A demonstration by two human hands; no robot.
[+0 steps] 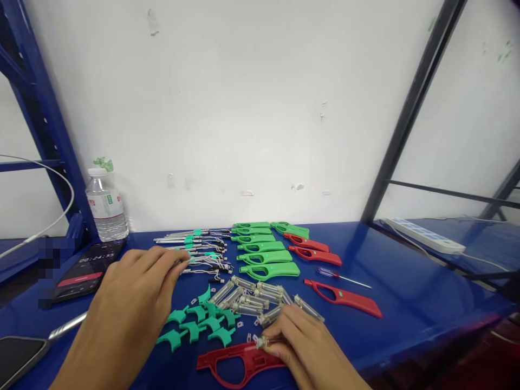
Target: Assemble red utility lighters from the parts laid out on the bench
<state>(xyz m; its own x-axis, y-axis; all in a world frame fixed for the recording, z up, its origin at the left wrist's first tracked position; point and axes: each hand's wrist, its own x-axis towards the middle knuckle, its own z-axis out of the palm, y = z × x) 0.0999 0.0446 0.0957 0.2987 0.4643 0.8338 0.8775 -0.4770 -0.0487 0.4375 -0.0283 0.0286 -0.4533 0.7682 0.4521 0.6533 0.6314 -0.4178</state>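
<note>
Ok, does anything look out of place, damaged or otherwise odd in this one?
Mildly: the white wall has scuffed patches, and the clear plastic cylinders near the right hand lie jumbled at mixed angles, unlike the more evenly laid green plastic handle shells. No spill is visible.

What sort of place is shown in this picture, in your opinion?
It looks like a small workshop or assembly station. On the blue table lie several matching green casings, a cluster of clear tubes and a screwdriver.

bottle behind phone | rods left of handle shells | triggers left of tubes | screwdriver right of tubes
</note>
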